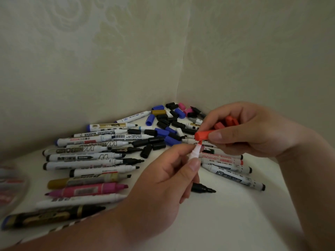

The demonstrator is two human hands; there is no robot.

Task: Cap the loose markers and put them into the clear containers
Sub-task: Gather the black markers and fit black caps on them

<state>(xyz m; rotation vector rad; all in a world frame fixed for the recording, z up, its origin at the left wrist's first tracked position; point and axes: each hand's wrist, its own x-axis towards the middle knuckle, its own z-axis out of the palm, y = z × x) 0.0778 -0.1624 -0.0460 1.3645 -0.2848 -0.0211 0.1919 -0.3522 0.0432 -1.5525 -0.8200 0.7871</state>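
Dim, soft light; edges blurred, wide-angle distortion.

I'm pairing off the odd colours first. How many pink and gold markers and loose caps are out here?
Pink markers: 1
Pink caps: 2
Gold markers: 1
Gold caps: 1
Total: 5

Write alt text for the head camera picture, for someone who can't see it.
A left hand holds an uncapped red marker while the right hand holds a red cap above its tip. Behind them, rows of uncapped markers and a pile of loose caps lie on a white table.
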